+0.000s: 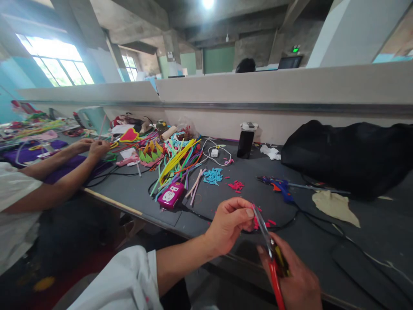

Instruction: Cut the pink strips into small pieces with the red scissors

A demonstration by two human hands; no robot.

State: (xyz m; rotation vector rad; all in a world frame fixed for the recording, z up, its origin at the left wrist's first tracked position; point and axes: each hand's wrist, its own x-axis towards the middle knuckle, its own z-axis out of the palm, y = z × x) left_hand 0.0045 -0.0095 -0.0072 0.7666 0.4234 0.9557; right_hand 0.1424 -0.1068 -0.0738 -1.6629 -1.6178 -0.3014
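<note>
Near the table edge, the left hand (pixel 230 224) has thumb and forefinger pinched on a tiny pink sliver (pixel 253 206) at the tips of slim, shiny metal scissors with red handles (pixel 266 236). The right hand's (pixel 300 275) fingers wrap those handles; stubby crimson snippets (pixel 236 186) lie heaped on the matt dark-grey tabletop (pixel 135 196).

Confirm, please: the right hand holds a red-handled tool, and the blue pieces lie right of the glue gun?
Not quite: the blue pieces lie left of the glue gun, as the head view shows. The right hand does hold a red-handled tool.
</note>
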